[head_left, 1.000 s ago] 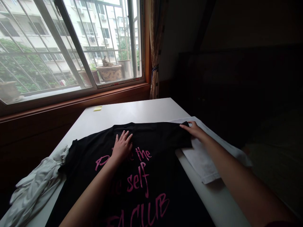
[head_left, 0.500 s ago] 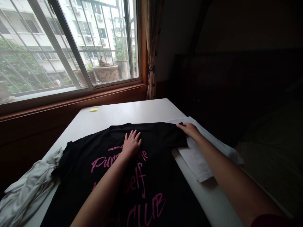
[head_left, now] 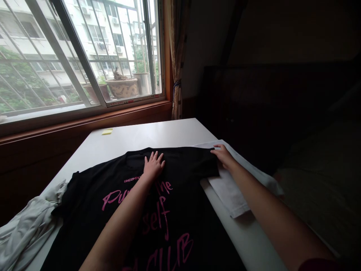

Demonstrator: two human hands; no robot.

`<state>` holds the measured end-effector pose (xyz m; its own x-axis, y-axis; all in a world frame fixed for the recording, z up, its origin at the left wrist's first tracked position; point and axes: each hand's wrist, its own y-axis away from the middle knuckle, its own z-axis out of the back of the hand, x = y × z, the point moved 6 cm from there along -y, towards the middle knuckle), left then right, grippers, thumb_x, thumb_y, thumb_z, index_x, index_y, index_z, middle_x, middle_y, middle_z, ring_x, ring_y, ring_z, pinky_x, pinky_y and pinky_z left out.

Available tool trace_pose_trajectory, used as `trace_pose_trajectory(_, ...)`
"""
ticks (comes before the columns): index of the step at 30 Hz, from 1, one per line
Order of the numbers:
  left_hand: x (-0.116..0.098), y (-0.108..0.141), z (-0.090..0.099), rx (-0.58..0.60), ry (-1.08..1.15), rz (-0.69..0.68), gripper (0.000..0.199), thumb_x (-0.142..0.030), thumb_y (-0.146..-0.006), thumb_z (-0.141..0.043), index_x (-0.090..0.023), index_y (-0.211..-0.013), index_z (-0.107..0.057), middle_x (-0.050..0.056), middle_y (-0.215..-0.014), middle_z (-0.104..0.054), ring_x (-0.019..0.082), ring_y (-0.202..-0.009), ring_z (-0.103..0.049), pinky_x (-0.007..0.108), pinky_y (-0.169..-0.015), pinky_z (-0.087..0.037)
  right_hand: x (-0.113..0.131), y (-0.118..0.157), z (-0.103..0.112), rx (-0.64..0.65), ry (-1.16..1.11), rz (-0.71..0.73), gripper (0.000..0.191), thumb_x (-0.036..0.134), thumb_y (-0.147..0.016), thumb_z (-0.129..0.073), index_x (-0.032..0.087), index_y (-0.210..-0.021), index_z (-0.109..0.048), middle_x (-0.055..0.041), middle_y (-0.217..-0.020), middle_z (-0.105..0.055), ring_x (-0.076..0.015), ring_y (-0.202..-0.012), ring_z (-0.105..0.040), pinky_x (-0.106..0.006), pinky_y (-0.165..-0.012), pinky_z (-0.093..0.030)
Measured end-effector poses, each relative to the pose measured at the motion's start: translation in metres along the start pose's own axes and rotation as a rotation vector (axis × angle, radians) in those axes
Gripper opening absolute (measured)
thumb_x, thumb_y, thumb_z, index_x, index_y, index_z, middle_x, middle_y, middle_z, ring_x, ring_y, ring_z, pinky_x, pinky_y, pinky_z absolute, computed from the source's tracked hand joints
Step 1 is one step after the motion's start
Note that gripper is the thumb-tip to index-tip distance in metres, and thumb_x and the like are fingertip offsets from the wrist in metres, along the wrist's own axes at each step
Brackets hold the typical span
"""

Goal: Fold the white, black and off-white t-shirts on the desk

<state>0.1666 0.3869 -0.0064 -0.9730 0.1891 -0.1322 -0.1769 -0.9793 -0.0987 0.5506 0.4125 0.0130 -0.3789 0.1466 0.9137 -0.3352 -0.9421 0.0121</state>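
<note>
The left hand has been shifted toward 3 o'clock, fingers spread, over the black T-shirt — laid at 6 o'clock on the table. Its 2 o'clock sleeve is touched by the right hand — grip cannot be told.

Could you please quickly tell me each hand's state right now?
Left hand: open, lying on the black T-shirt.
Right hand: at the T-shirt's right-side sleeve; whether gripping cannot be told.

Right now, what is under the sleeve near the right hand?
A white cloth, on the table; it shows past both edges of the black sleeve. Its covered part cannot be seen.
</note>
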Motion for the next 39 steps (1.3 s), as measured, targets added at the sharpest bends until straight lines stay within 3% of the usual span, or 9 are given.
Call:
trace_pose_trajectory(5,0.002,-0.017,-0.002,0.029,-0.011,0.01,0.058,-0.051,-0.107,-0.032,-0.03,-0.16,-0.037,0.01,-0.171,-0.027,0.034,-0.159,-0.018,0.069,-0.122,-0.017,0.003,-0.019,-0.001,-0.021,0.004,0.058,0.074,0.023,-0.077,-0.069,0.023,-0.148,-0.048,-0.0084,-0.11,-0.07,-0.0227,-0.085,-0.07,-0.034,-0.08,-0.057)
trace_pose_trajectory(10,0.008,-0.03,-0.006,0.063,-0.018,0.037,0.06,-0.055,-0.106,-0.027,-0.032,-0.161,-0.035,0.007,-0.172,-0.023,0.033,-0.16,-0.015,0.07,-0.122,-0.016,0.001,-0.034,0.0,-0.077,0.039,0.117,0.076,0.019,-0.077,-0.065,0.024,-0.151,-0.05,-0.0099,-0.118,-0.07,-0.0253,-0.097,-0.071,-0.039,-0.093,-0.056)
trace_pose_trajectory(14,0.01,-0.037,-0.008,0.078,-0.015,0.04,0.062,-0.057,-0.106,-0.024,-0.031,-0.162,-0.034,0.008,-0.173,-0.021,0.034,-0.16,-0.013,0.07,-0.122,-0.015,-0.002,-0.035,0.001,-0.102,0.092,0.149,0.071,0.02,-0.074,-0.069,0.022,-0.145,-0.059,-0.0114,-0.123,-0.071,-0.0294,-0.115,-0.067,-0.046,-0.107,-0.048)
trace_pose_trajectory(23,0.013,-0.044,-0.01,0.084,-0.003,0.057,0.064,-0.058,-0.105,-0.022,-0.032,-0.163,-0.031,0.006,-0.174,-0.016,0.035,-0.16,-0.008,0.073,-0.122,-0.013,-0.002,-0.036,0.0,-0.06,0.051,0.135,0.075,0.037,-0.084,-0.073,0.022,-0.154,-0.049,-0.0124,-0.122,-0.074,-0.0304,-0.108,-0.072,-0.045,-0.1,-0.055)
trace_pose_trajectory(28,0.013,-0.045,-0.01,0.087,0.001,0.065,0.064,-0.059,-0.105,-0.021,-0.033,-0.163,-0.031,0.006,-0.174,-0.015,0.035,-0.161,-0.006,0.073,-0.122,-0.012,0.001,-0.012,-0.004,0.09,0.085,0.07,0.102,0.051,-0.078,-0.081,0.026,-0.163,-0.03,-0.0162,-0.143,-0.061,-0.0313,-0.121,-0.066,-0.046,-0.104,-0.052)
trace_pose_trajectory(31,0.013,-0.045,-0.01,0.082,-0.002,0.07,0.064,-0.059,-0.105,-0.021,-0.033,-0.163,-0.03,0.006,-0.174,-0.015,0.034,-0.161,-0.006,0.072,-0.122,-0.011,0.003,0.012,-0.004,0.194,0.092,0.077,0.115,0.049,-0.073,-0.085,0.03,-0.166,-0.02,-0.0173,-0.15,-0.053,-0.0312,-0.122,-0.065,-0.046,-0.103,-0.053)
trace_pose_trajectory(36,0.013,-0.044,-0.01,0.076,-0.009,0.078,0.064,-0.058,-0.105,-0.021,-0.033,-0.163,-0.031,0.006,-0.174,-0.016,0.034,-0.161,-0.006,0.072,-0.122,-0.011,-0.002,0.026,0.002,0.196,0.079,0.131,0.1,0.036,-0.079,-0.078,0.03,-0.164,-0.025,-0.0099,-0.124,-0.068,-0.0279,-0.105,-0.071,-0.045,-0.094,-0.057)
trace_pose_trajectory(39,0.011,-0.044,-0.01,0.079,-0.011,0.085,0.064,-0.057,-0.105,-0.021,-0.033,-0.163,-0.031,0.007,-0.174,-0.016,0.035,-0.16,-0.007,0.074,-0.121,-0.012,-0.005,0.02,0.005,0.146,0.229,0.145,0.09,0.031,-0.084,-0.072,0.028,-0.163,-0.028,-0.0059,-0.105,-0.07,-0.0261,-0.093,-0.071,-0.045,-0.091,-0.057)
